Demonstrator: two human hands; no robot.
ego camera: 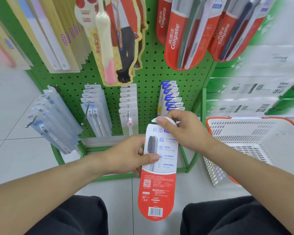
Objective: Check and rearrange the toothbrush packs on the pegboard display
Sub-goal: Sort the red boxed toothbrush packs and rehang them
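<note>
Okay, head view: my left hand grips the red-and-white toothbrush pack mid-card, back side up; my right hand pinches its top tab, near the green pegboard, white basket right.

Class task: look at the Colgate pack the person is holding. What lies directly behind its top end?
Behind the top of the Colgate pack, pinched by the right hand, hangs a row of blue-and-white packs on the green pegboard. The hand and pack cover that row's lower ends.
</note>
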